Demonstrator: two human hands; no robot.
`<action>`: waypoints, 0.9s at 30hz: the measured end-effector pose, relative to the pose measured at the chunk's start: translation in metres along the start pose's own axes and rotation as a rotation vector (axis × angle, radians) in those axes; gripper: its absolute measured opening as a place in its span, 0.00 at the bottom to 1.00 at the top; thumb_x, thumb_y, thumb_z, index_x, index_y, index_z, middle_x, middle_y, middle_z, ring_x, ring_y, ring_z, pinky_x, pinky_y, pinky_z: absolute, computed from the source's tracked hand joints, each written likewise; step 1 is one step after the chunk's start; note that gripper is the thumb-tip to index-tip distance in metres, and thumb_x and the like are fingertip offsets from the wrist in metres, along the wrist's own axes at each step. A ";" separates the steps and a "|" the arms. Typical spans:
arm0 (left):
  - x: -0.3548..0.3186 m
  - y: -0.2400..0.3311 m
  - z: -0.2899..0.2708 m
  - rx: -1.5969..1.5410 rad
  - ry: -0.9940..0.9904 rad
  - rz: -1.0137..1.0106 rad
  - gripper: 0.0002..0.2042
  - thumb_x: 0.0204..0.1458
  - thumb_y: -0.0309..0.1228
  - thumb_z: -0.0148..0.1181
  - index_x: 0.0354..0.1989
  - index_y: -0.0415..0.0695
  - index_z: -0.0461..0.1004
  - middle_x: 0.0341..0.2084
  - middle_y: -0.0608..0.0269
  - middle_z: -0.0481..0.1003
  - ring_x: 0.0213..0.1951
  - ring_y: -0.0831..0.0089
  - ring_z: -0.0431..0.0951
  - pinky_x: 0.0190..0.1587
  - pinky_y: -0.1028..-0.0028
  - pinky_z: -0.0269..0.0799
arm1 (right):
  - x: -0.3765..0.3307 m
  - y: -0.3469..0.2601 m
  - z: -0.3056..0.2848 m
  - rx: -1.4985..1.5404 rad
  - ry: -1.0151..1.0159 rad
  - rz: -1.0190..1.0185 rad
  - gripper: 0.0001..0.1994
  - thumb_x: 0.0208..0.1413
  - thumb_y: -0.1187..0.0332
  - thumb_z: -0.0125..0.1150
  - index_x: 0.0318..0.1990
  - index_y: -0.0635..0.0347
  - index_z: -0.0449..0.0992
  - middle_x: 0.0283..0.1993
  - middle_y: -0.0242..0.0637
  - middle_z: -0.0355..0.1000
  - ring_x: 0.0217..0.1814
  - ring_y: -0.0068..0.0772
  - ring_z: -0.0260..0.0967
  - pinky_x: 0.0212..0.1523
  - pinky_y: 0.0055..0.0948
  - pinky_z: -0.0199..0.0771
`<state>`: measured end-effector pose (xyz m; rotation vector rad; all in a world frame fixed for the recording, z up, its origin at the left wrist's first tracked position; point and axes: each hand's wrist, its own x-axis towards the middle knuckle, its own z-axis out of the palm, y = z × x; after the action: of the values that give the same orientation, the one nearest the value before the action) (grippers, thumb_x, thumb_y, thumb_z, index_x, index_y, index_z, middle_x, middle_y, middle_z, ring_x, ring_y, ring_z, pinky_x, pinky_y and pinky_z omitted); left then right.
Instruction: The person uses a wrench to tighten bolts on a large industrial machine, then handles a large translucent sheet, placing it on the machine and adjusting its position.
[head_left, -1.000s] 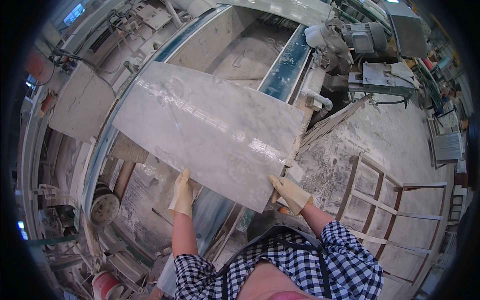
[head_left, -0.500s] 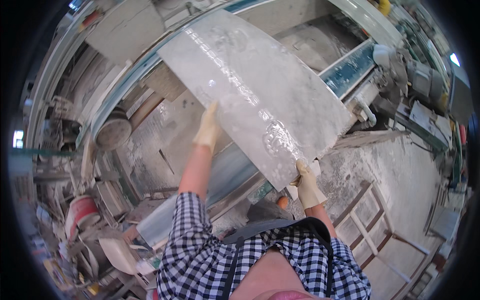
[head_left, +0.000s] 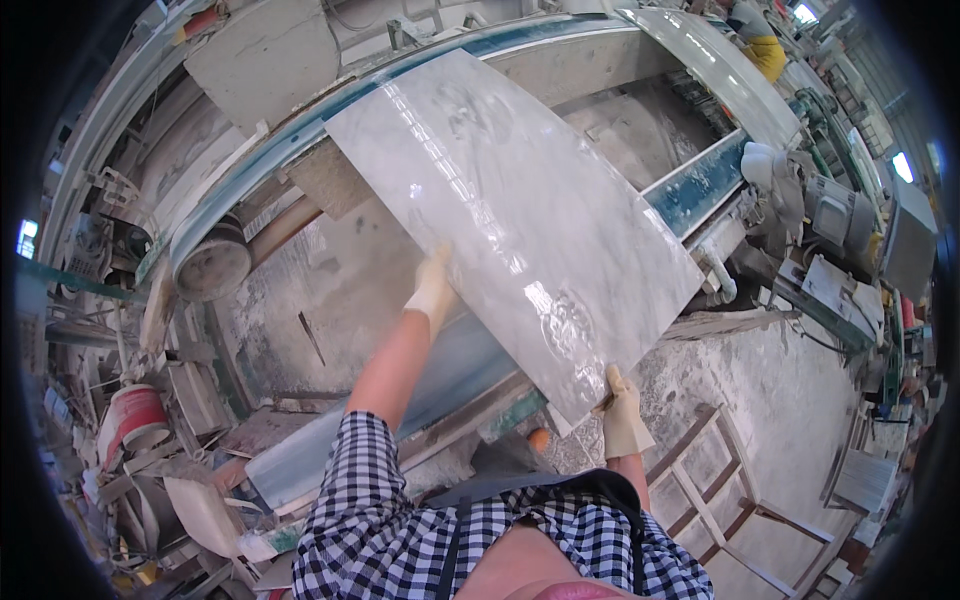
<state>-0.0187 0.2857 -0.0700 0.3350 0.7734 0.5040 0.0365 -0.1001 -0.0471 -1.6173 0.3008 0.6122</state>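
A large grey-white stone slab (head_left: 520, 200), wet and shiny with light glinting along it, lies slantwise across the blue rails of a machine bed. My left hand (head_left: 432, 287), in a cream glove, grips the slab's left edge; its fingers are partly hidden at the edge. My right hand (head_left: 622, 412), gloved alike, holds the near right corner, thumb on top and fingers curled beneath. The near end of the slab juts past the near blue rail (head_left: 380, 410) toward me.
At the right stands a wooden frame (head_left: 720, 480) on the dusty floor. A motor (head_left: 840, 215) and metal parts crowd the right side. Left are a round bucket-like drum (head_left: 213, 262) and a red-and-white bucket (head_left: 137, 418). Someone in yellow (head_left: 764, 58) is at the far right.
The slab has come nearer to me, its near corner lower in view. Both hands have moved with it, keeping their hold. The view has shifted slightly.
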 end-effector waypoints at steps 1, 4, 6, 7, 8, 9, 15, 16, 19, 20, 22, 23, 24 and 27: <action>-0.001 0.002 -0.002 0.016 -0.003 0.006 0.23 0.68 0.33 0.50 0.67 0.35 0.62 0.59 0.49 0.71 0.58 0.54 0.73 0.60 0.56 0.71 | 0.000 -0.003 -0.002 -0.009 -0.011 0.014 0.21 0.62 0.50 0.64 0.36 0.64 0.79 0.23 0.36 0.76 0.16 0.28 0.71 0.13 0.25 0.68; 0.001 0.020 -0.007 0.049 0.017 -0.019 0.21 0.67 0.34 0.51 0.63 0.33 0.65 0.55 0.50 0.74 0.53 0.56 0.77 0.56 0.57 0.74 | -0.008 -0.036 -0.007 -0.294 -0.108 0.093 0.24 0.60 0.48 0.66 0.41 0.66 0.80 0.31 0.39 0.78 0.31 0.28 0.77 0.25 0.28 0.77; 0.010 0.037 -0.001 0.074 0.115 -0.061 0.21 0.67 0.37 0.53 0.60 0.32 0.67 0.52 0.52 0.75 0.50 0.59 0.79 0.52 0.59 0.76 | -0.007 -0.083 -0.010 -0.904 -0.156 0.195 0.23 0.61 0.48 0.65 0.41 0.65 0.82 0.32 0.38 0.80 0.34 0.27 0.78 0.31 0.26 0.78; 0.012 0.042 0.003 0.113 0.088 -0.003 0.23 0.67 0.39 0.53 0.60 0.32 0.67 0.51 0.52 0.76 0.49 0.60 0.79 0.51 0.60 0.77 | -0.003 -0.115 -0.016 -1.110 -0.234 0.203 0.22 0.62 0.50 0.63 0.39 0.66 0.83 0.31 0.37 0.80 0.35 0.27 0.78 0.36 0.26 0.78; 0.015 0.045 0.008 0.156 0.085 0.064 0.24 0.66 0.41 0.54 0.60 0.32 0.68 0.49 0.52 0.76 0.48 0.61 0.79 0.50 0.61 0.77 | 0.013 -0.153 -0.017 -1.363 -0.274 0.252 0.22 0.63 0.51 0.62 0.38 0.66 0.83 0.30 0.36 0.80 0.36 0.26 0.78 0.41 0.26 0.77; 0.016 0.047 0.013 0.194 0.058 0.158 0.25 0.66 0.43 0.55 0.59 0.32 0.68 0.48 0.53 0.77 0.47 0.62 0.80 0.49 0.62 0.78 | 0.033 -0.176 -0.004 -1.178 -0.197 0.052 0.20 0.64 0.53 0.62 0.39 0.66 0.83 0.29 0.35 0.80 0.36 0.28 0.78 0.43 0.27 0.76; 0.014 0.044 0.027 0.617 0.286 0.387 0.30 0.68 0.50 0.48 0.60 0.29 0.68 0.51 0.49 0.77 0.50 0.62 0.79 0.52 0.65 0.76 | 0.221 -0.253 0.117 -0.897 -0.108 -1.053 0.19 0.62 0.64 0.63 0.58 0.61 0.76 0.54 0.47 0.77 0.60 0.46 0.74 0.62 0.32 0.69; 0.015 0.044 0.025 0.624 0.281 0.399 0.30 0.68 0.50 0.47 0.60 0.29 0.69 0.51 0.48 0.77 0.51 0.62 0.79 0.54 0.65 0.74 | 0.235 -0.255 0.127 -1.094 -0.112 -1.204 0.20 0.62 0.60 0.62 0.59 0.59 0.76 0.56 0.46 0.77 0.61 0.46 0.73 0.63 0.33 0.67; 0.022 0.042 0.021 0.647 0.320 0.430 0.30 0.69 0.50 0.45 0.60 0.29 0.70 0.53 0.46 0.77 0.53 0.61 0.78 0.57 0.65 0.72 | 0.249 -0.259 0.155 -1.406 -0.103 -1.133 0.25 0.64 0.49 0.57 0.62 0.53 0.75 0.58 0.43 0.77 0.62 0.47 0.73 0.66 0.33 0.63; 0.025 0.041 0.019 0.642 0.330 0.423 0.30 0.69 0.50 0.45 0.59 0.29 0.70 0.53 0.46 0.77 0.54 0.61 0.78 0.57 0.65 0.72 | 0.246 -0.261 0.162 -1.286 -0.057 -0.746 0.27 0.64 0.44 0.55 0.62 0.52 0.76 0.58 0.42 0.77 0.62 0.47 0.73 0.67 0.32 0.62; 0.030 0.038 0.018 0.606 0.347 0.418 0.30 0.69 0.50 0.44 0.59 0.30 0.70 0.53 0.46 0.77 0.54 0.60 0.78 0.58 0.65 0.71 | 0.243 -0.268 0.179 -1.254 0.017 -0.359 0.32 0.63 0.37 0.50 0.61 0.52 0.77 0.57 0.43 0.78 0.62 0.46 0.73 0.67 0.32 0.61; 0.033 0.038 0.018 0.580 0.354 0.419 0.30 0.69 0.50 0.44 0.59 0.30 0.71 0.54 0.46 0.77 0.54 0.60 0.78 0.58 0.65 0.71 | 0.242 -0.272 0.185 -1.363 0.046 -0.344 0.34 0.62 0.34 0.48 0.60 0.54 0.77 0.56 0.44 0.78 0.61 0.46 0.74 0.66 0.32 0.62; 0.032 0.037 0.018 0.555 0.362 0.422 0.30 0.69 0.50 0.44 0.59 0.30 0.71 0.54 0.45 0.77 0.54 0.60 0.78 0.58 0.65 0.71 | 0.244 -0.277 0.192 -1.456 0.056 -0.370 0.37 0.61 0.31 0.46 0.59 0.55 0.78 0.54 0.45 0.79 0.61 0.45 0.74 0.65 0.32 0.63; 0.026 0.040 0.022 0.556 0.376 0.450 0.30 0.69 0.50 0.43 0.58 0.30 0.71 0.52 0.47 0.77 0.53 0.61 0.78 0.57 0.65 0.72 | 0.243 -0.289 0.193 -1.258 -0.018 -0.400 0.38 0.60 0.32 0.49 0.54 0.62 0.80 0.52 0.49 0.79 0.59 0.46 0.75 0.62 0.35 0.66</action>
<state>0.0011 0.3310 -0.0514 0.9630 1.2123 0.7835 0.3482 0.1698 0.0529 -2.7580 -0.5474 0.5078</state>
